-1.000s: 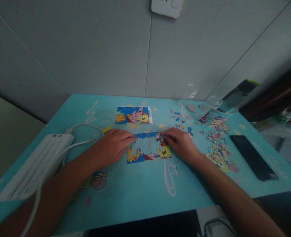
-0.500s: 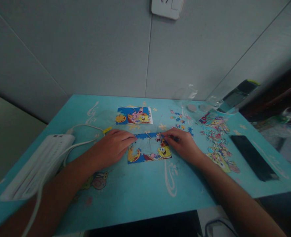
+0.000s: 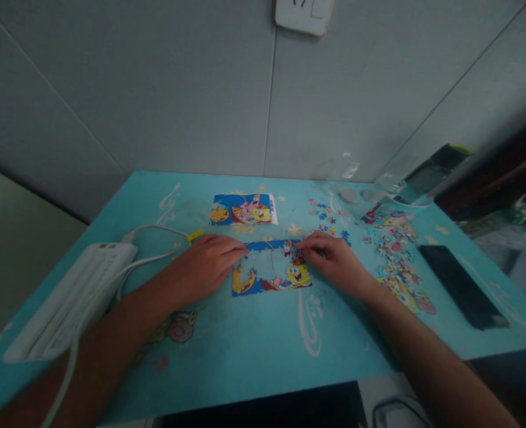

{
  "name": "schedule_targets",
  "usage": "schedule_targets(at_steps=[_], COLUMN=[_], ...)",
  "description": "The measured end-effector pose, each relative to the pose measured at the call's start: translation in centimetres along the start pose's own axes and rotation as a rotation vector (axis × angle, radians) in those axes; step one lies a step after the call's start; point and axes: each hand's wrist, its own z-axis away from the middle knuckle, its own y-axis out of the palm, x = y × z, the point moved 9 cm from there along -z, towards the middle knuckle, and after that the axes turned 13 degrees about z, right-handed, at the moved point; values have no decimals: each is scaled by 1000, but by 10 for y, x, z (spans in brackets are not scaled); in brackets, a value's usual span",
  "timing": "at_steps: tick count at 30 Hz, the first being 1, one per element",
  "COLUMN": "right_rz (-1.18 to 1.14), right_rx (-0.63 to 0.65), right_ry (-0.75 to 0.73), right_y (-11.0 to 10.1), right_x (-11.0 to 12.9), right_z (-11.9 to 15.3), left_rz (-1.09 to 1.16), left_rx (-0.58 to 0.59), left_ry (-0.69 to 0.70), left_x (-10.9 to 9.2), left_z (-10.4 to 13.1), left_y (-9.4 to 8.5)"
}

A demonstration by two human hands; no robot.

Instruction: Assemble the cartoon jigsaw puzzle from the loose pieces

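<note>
Half-built cartoon jigsaw puzzle lies flat at mid-table, w/ an unfilled gap in its centre. Left hand rests palm-down on the tabletop at the puzzle's left edge, fingers loosely extended and touching it, holding nothing. Right hand sits at the puzzle's upper right corner, fingertips drawn together on the pieces there; can't tell if a loose piece is pinched.

Just behind the puzzle lies the reference picture card, same cartoon, flat. Loose puzzle pieces are scattered to the right, a few more near the right hand. A black phone lies further right. A white power strip w/ cable sits at far left on the turquoise table. Wall socket above.
</note>
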Motion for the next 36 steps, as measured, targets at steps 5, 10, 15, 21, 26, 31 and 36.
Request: schedule_targets(at_steps=[5, 10, 15, 21, 26, 31, 36], right_rz=[22, 49, 85, 153, 196, 230, 204], right_rx=[2, 4, 12, 6, 46, 73, 90], right_ry=[20, 19, 33, 0, -35, -17, 14], right_y=[-1, 0, 2, 1, 0, -3, -4], right_x=[-2, -7, -10, -11, -11, -16, -18], right_z=[0, 0, 1, 3, 5, 7, 9], left_rz=[-18, -35, -16, -14, -17, -16, -25], left_rx=[2, 7, 2, -3, -8, -10, -1], left_ry=[6, 5, -5, -4, 0, 7, 4], left_x=[-3, -2, -2, -2, -2, -3, -3], left_z=[0, 1, 0, 0, 0, 0, 0], left_y=[0, 1, 0, 0, -1, -1, 1])
